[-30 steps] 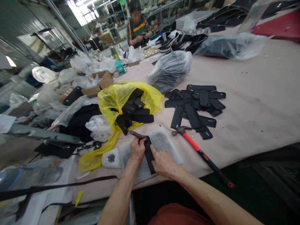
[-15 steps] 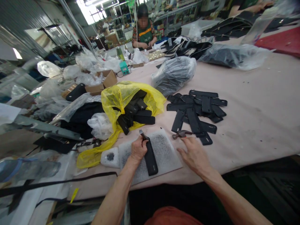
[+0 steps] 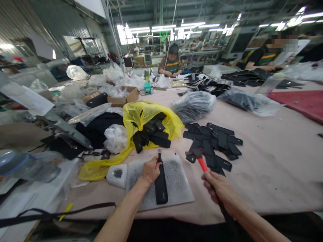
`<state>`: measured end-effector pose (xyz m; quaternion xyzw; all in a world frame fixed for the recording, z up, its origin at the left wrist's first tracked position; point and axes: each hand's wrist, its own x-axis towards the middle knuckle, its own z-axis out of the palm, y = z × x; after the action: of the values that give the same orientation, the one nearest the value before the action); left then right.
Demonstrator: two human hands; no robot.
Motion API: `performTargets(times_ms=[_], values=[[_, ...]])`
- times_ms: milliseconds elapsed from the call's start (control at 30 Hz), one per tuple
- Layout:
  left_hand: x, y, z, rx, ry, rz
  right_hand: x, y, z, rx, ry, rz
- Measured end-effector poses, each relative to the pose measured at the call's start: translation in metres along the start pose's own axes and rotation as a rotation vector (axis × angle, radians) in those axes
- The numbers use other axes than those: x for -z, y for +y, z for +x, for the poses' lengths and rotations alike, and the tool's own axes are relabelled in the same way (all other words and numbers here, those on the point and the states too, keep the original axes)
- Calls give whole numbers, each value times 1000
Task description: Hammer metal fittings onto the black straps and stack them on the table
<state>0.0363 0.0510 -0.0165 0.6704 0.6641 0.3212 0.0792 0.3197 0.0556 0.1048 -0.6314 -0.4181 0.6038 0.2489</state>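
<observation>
My left hand (image 3: 150,170) is closed around a metal punch (image 3: 159,155), held upright at the upper end of a black strap piece (image 3: 161,188). That piece lies on a white, speckled board (image 3: 180,183). My right hand (image 3: 218,186) grips a claw hammer (image 3: 202,164) by its red and black handle, its head raised to the right of the board. Beyond the hammer lies a heap of similar black pieces (image 3: 223,139). A small white block (image 3: 118,174) with a dark worn patch sits left of the board.
A yellow plastic bag (image 3: 133,111) holding more black pieces lies open behind the board. Farther back are a clear bag of dark goods (image 3: 194,104) and a cardboard box (image 3: 130,95). Two co-workers (image 3: 173,62) are across the table. A large water bottle (image 3: 30,169) lies at left.
My right hand has closed on the hammer and lifted it off the table. My left hand still holds the punch on the black piece. The head view has tilted up.
</observation>
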Motion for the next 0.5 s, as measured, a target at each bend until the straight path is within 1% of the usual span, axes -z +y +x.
performTargets(times_ms=[100, 133, 167, 200, 233, 267, 333, 367, 400, 433, 467, 500], values=[[0, 0, 0, 9, -4, -2, -10, -68, -24, 606, 206, -187], [0, 0, 0, 14, -5, 3, -15, -85, -29, 763, 317, -210], [0, 0, 0, 18, -5, 7, -21, -97, -32, 888, 389, -252], [0, 0, 0, 19, -5, 10, -27, -104, -32, 987, 424, -313], [-1, 0, 0, 18, -3, 11, -33, -106, -31, 1054, 416, -418], [-1, 0, 0, 14, -3, 11, -38, -106, -28, 1089, 366, -565], [-2, 0, 0, 12, -1, 11, -43, -104, -21, 1087, 193, -908], [-2, 0, 0, 15, 0, 13, -44, -103, -19, 1069, 125, -1044], [-2, 0, 0, 19, 0, 16, -43, -104, -18, 1060, 106, -1116], [-2, 0, 0, 23, 1, 20, -42, -106, -18, 1060, 138, -1122], [-2, 0, 0, 23, 0, 23, -41, -108, -18, 1067, 214, -1070], [-2, 0, 0, 21, -2, 27, -41, -110, -19, 1063, 317, -987]])
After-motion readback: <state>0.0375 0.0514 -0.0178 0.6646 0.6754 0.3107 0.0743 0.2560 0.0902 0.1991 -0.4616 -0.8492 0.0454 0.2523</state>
